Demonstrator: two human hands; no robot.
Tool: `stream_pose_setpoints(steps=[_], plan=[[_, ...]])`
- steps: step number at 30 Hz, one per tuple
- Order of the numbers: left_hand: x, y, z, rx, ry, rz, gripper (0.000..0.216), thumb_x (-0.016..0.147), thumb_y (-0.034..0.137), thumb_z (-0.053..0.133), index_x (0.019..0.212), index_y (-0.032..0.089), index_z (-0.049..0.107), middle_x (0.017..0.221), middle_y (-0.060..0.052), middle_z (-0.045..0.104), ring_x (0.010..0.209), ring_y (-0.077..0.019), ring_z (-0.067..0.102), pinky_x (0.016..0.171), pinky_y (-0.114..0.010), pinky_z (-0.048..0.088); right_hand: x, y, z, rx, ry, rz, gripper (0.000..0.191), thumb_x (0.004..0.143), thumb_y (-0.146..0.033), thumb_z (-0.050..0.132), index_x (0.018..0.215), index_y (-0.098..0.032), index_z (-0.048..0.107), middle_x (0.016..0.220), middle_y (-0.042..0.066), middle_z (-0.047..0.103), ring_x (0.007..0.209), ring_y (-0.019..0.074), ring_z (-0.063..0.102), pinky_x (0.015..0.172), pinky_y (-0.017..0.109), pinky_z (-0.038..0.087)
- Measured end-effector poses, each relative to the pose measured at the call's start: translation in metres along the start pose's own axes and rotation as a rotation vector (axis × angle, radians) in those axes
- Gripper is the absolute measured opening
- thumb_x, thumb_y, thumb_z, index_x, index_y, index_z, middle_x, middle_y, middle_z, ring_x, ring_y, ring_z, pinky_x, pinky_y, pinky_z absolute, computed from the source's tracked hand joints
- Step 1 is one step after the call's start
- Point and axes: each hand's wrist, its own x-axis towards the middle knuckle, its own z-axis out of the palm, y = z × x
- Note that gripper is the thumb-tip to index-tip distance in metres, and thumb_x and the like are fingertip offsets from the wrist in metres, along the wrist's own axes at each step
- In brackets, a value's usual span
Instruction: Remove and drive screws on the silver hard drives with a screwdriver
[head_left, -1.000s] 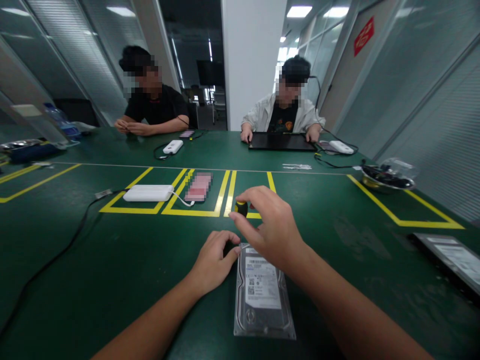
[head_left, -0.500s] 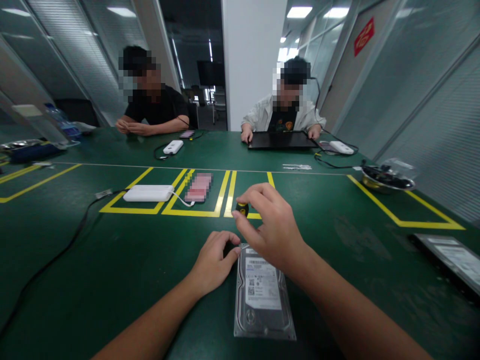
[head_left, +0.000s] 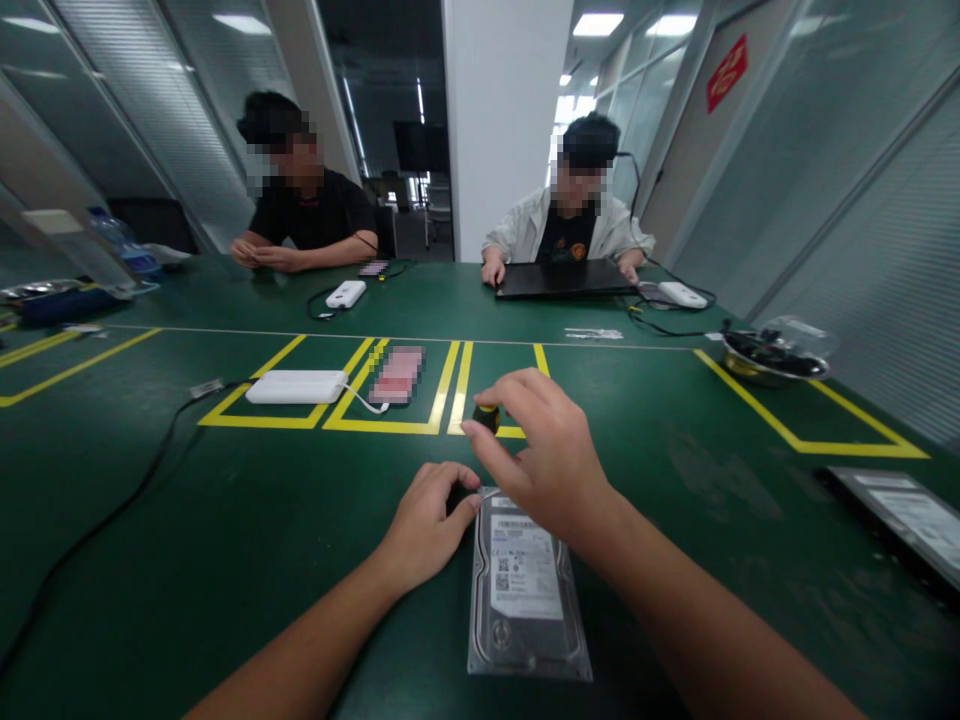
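A silver hard disk drive (head_left: pixel 525 570) with a white label lies flat on the green table. My left hand (head_left: pixel 431 525) is closed at its far left corner, thumb and finger gripping the edge there. My right hand (head_left: pixel 551 450) is above the drive's far end and pinches the black and yellow handle of a screwdriver (head_left: pixel 487 417) between thumb and fingers. A thin metal shaft shows near the left thumb; whether its tip sits in a screw I cannot tell.
A second drive (head_left: pixel 907 520) lies at the right edge. Ahead are a white power bank (head_left: pixel 297 387) cabled to a phone (head_left: pixel 397 376), yellow tape marks and a metal bowl (head_left: pixel 772 362) of dark parts. Two people sit opposite; one holds a black panel (head_left: pixel 566 280).
My right fingers have shifted very slightly on the screwdriver handle. My left hand and the drive stay in place. The person opposite has tilted the black panel a little.
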Motion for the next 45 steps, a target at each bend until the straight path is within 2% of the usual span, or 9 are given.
stream_pose_setpoints(steps=[3,8,13,19,24,30,36,41,45], plan=[[-0.0004,0.0012,-0.0007,-0.002,-0.002,-0.02,0.01,0.089,0.026,0.058,0.097,0.02,0.061,0.1,-0.003,0.065,0.096,-0.0242,0.054,0.086,-0.037,0.041,-0.0001,0.0006,-0.0001,-0.009,0.011,0.005,0.012,0.089,-0.024,0.064,0.093,-0.013,0.066,0.093,0.006,0.057,0.088,0.0191,0.052,0.078,0.032,0.043],[-0.0003,0.0021,-0.0007,-0.005,-0.002,-0.024,0.011,0.088,0.026,0.058,0.096,0.02,0.062,0.098,-0.003,0.064,0.095,-0.0244,0.054,0.085,-0.037,0.041,-0.0005,0.0006,0.0009,0.0,0.013,-0.019,0.012,0.09,-0.015,0.057,0.099,-0.012,0.063,0.096,0.006,0.06,0.09,0.0183,0.053,0.081,0.032,0.043],[-0.0002,0.0022,-0.0011,-0.011,-0.004,-0.016,0.012,0.089,0.028,0.057,0.095,0.02,0.062,0.1,-0.003,0.065,0.096,-0.0246,0.054,0.086,-0.038,0.041,-0.0009,0.0012,0.0021,-0.001,0.018,0.001,0.013,0.089,-0.024,0.065,0.096,-0.013,0.065,0.095,0.006,0.057,0.09,0.0192,0.053,0.079,0.032,0.044],[-0.0007,0.0021,-0.001,0.003,0.004,-0.012,0.013,0.089,0.03,0.057,0.095,0.02,0.062,0.098,-0.004,0.065,0.094,-0.0246,0.055,0.084,-0.038,0.043,-0.0002,0.0003,0.0012,-0.005,0.016,-0.01,0.014,0.089,-0.016,0.057,0.101,-0.012,0.063,0.097,0.006,0.06,0.09,0.0189,0.053,0.081,0.033,0.043],[-0.0001,0.0017,-0.0002,0.001,0.01,-0.006,0.013,0.089,0.03,0.056,0.096,0.02,0.062,0.101,-0.004,0.066,0.096,-0.0247,0.055,0.086,-0.038,0.043,-0.0008,0.0005,0.0018,-0.011,0.009,0.008,0.015,0.09,-0.026,0.063,0.097,-0.013,0.065,0.096,0.007,0.058,0.09,0.0192,0.053,0.08,0.032,0.044],[0.0,-0.0001,0.0006,0.001,0.009,-0.003,0.013,0.089,0.03,0.056,0.096,0.02,0.061,0.101,-0.004,0.066,0.096,-0.0248,0.055,0.086,-0.038,0.043,-0.0013,-0.0002,0.002,0.009,0.01,-0.008,0.014,0.089,-0.014,0.054,0.101,-0.012,0.063,0.096,0.005,0.06,0.089,0.0178,0.054,0.082,0.032,0.044],[-0.0005,0.0012,0.0,-0.001,0.001,-0.006,0.014,0.09,0.032,0.055,0.096,0.02,0.061,0.101,-0.005,0.065,0.097,-0.0255,0.054,0.087,-0.039,0.042,-0.0004,-0.0004,0.0026,-0.007,0.006,0.003,0.012,0.09,-0.025,0.063,0.094,-0.013,0.063,0.096,0.006,0.058,0.09,0.0194,0.053,0.079,0.033,0.044],[0.0001,0.0026,-0.0009,0.004,-0.002,-0.012,0.014,0.09,0.031,0.055,0.095,0.02,0.061,0.098,-0.005,0.065,0.096,-0.0255,0.054,0.087,-0.039,0.042,-0.0009,-0.0001,0.0012,0.005,0.017,-0.015,0.014,0.089,-0.015,0.057,0.101,-0.012,0.063,0.097,0.006,0.061,0.091,0.0192,0.054,0.083,0.033,0.044],[0.0005,0.0025,-0.0006,-0.001,-0.003,-0.012,0.013,0.09,0.03,0.055,0.095,0.02,0.061,0.101,-0.004,0.065,0.097,-0.025,0.055,0.087,-0.039,0.043,-0.0007,-0.0007,0.0014,0.007,0.009,-0.007,0.013,0.089,-0.023,0.063,0.098,-0.013,0.065,0.097,0.007,0.059,0.091,0.0196,0.053,0.081,0.033,0.045]])
